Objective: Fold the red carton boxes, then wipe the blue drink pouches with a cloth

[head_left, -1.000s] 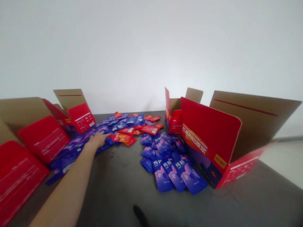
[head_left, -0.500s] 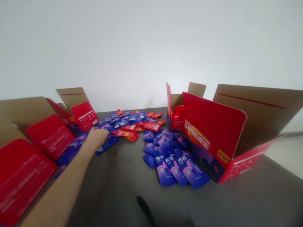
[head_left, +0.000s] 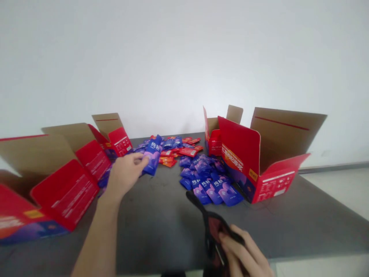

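Observation:
My left hand [head_left: 127,175] reaches forward over the table, thumb and fingers pinching a blue-purple pouch [head_left: 152,157] by its near side. The pouch is raised and tilted in front of the far heap of pouches. At the bottom right, my right hand [head_left: 246,256] grips a pair of dark sunglasses [head_left: 213,227] with reddish lenses. One temple of the glasses points up and left toward a pile of blue pouches [head_left: 201,165]. Several of these overlap, printed side up, at the pile's near edge.
Open red cartons stand on the dark table [head_left: 161,215]: a large one [head_left: 242,165] and a smaller one [head_left: 215,144] at right, and several at left, including a near one [head_left: 66,196]. Red-orange pouches [head_left: 187,151] mix with blue ones at the back, before a white wall.
My left hand has lifted a blue pouch off the left part of the heap and moved right. My right hand and most of the sunglasses have come into view. The camera view has shifted.

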Demonstrator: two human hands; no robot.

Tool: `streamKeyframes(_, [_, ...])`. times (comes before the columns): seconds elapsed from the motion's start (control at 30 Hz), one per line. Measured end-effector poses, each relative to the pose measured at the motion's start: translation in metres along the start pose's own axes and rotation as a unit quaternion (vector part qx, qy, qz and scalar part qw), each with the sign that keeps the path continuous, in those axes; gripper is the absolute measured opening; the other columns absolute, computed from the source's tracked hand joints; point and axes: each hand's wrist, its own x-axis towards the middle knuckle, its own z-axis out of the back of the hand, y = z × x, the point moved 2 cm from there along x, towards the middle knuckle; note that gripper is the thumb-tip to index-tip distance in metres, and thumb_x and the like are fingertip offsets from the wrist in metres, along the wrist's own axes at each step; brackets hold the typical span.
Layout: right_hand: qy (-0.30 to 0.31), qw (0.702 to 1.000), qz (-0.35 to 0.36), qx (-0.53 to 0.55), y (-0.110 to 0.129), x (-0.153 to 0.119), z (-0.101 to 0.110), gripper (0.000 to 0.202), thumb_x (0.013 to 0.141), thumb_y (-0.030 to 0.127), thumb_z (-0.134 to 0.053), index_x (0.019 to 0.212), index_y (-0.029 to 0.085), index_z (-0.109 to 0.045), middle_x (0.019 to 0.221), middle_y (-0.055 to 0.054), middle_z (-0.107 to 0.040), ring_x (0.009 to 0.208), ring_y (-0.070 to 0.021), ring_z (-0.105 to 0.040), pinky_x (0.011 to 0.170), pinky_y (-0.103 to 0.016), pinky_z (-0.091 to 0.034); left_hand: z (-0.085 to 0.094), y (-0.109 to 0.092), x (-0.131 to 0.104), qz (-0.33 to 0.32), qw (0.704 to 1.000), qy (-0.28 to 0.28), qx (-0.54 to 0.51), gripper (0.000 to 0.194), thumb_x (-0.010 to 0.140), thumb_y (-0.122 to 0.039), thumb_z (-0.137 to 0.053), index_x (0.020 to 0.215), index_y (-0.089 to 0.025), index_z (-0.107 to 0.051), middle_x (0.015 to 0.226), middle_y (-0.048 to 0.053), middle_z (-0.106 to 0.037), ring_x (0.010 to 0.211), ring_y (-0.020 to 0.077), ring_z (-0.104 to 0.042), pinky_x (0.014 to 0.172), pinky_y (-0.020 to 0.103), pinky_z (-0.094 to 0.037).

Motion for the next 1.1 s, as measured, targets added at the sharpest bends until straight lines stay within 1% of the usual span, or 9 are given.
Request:
streamKeyframes(0.13, [-0.027,0.999,-0.019,0.023,-0.006,0.021,0.015,0.015,0.079,0.011,-0.054,0.086,0.019,-0.064,0.093,-0.007,-0.064,0.081,-0.0154,-0.064,0.067,-0.023,-0.051,-0.044,0.014,-0.063,0.062,0.977,0.082,-0.185,0.045,0.079,-0.055,-0.041,0.087,-0.019,-0.067,0.073,0.001,-0.069,0.063,0.0186,-0.062,0.057,0.024,-0.043])
streamKeyframes(0.3, [-0.033,0.999,-0.021,0.017,-0.006,0.032,0.014,0.016,0.079,0.01,-0.055,0.087,0.02,-0.064,0.095,-0.005,-0.064,0.085,-0.0152,-0.062,0.073,-0.025,-0.05,-0.084,0.02,-0.127,0.135,0.978,0.129,-0.096,0.041,0.084,-0.05,-0.035,0.09,-0.024,-0.067,0.082,0.005,-0.07,0.078,0.0252,-0.064,0.066,0.032,-0.046])
streamKeyframes(0.4, [-0.026,0.999,-0.018,0.023,-0.004,0.033,0.007,0.016,0.079,0.009,-0.055,0.088,0.02,-0.064,0.094,-0.005,-0.063,0.087,-0.0148,-0.061,0.074,-0.024,-0.049,-0.088,0.019,-0.146,0.095,0.993,0.072,-0.005,0.041,0.086,-0.047,-0.035,0.109,-0.024,-0.06,0.095,0.008,-0.069,0.088,0.0286,-0.062,0.073,0.039,-0.046])
streamKeyframes(0.53, [0.016,0.999,-0.015,0.046,0.003,0.039,-0.011,0.017,0.08,0.01,-0.054,0.09,0.02,-0.063,0.094,-0.004,-0.063,0.089,-0.0149,-0.06,0.075,-0.024,-0.048,-0.093,0.034,-0.16,-0.047,0.998,-0.028,0.025,0.05,0.081,-0.039,-0.051,0.126,-0.018,-0.046,0.125,0.011,-0.054,0.116,0.0282,-0.047,0.093,0.045,-0.04])
streamKeyframes(0.63, [0.082,0.991,-0.007,0.101,0.015,0.051,-0.037,0.017,0.083,0.012,-0.051,0.092,0.02,-0.063,0.094,-0.004,-0.062,0.09,-0.0143,-0.059,0.075,-0.024,-0.047,-0.101,0.051,-0.165,-0.152,0.988,0.007,-0.002,0.038,0.08,-0.032,-0.054,0.118,-0.027,-0.053,0.119,0.003,-0.06,0.115,0.0243,-0.05,0.095,0.043,-0.041])
streamKeyframes(0.7, [0.17,0.975,0.002,0.147,0.025,0.059,-0.061,0.017,0.086,0.015,-0.047,0.093,0.021,-0.062,0.092,-0.004,-0.062,0.088,-0.0135,-0.058,0.075,-0.025,-0.045,-0.102,0.057,-0.166,-0.196,0.98,0.017,-0.019,0.031,0.081,-0.027,-0.053,0.112,-0.027,-0.058,0.11,0.002,-0.065,0.106,0.0228,-0.056,0.09,0.042,-0.046])
streamKeyframes(0.87, [0.435,0.885,0.086,0.144,0.052,0.055,-0.124,0.027,0.09,0.019,-0.042,0.115,0.024,-0.05,0.095,-0.002,-0.061,0.087,-0.0145,-0.056,0.077,-0.026,-0.042,-0.093,0.044,-0.166,-0.251,0.967,-0.011,-0.05,0.024,0.083,-0.017,-0.046,0.097,-0.021,-0.065,0.094,0.003,-0.07,0.095,0.0235,-0.061,0.09,0.049,-0.044])
streamKeyframes(0.97, [0.495,0.852,0.152,0.075,0.062,0.042,-0.142,0.028,0.089,0.021,-0.042,0.117,0.024,-0.046,0.094,-0.003,-0.061,0.087,-0.0174,-0.055,0.077,-0.029,-0.04,-0.089,0.035,-0.17,-0.25,0.965,-0.057,-0.049,0.029,0.085,-0.015,-0.04,0.094,-0.019,-0.067,0.09,0.004,-0.071,0.093,0.0243,-0.062,0.095,0.052,-0.038])
streamKeyframes(1.1, [0.517,0.837,0.18,0.017,0.061,0.037,-0.16,0.016,0.088,0.02,-0.04,0.102,0.02,-0.047,0.092,-0.004,-0.06,0.082,-0.0186,-0.055,0.07,-0.029,-0.038,-0.092,0.035,-0.175,-0.283,0.952,-0.108,-0.036,0.036,0.086,-0.013,-0.032,0.096,-0.014,-0.066,0.093,0.008,-0.07,0.09,0.0216,-0.063,0.093,0.044,-0.043])
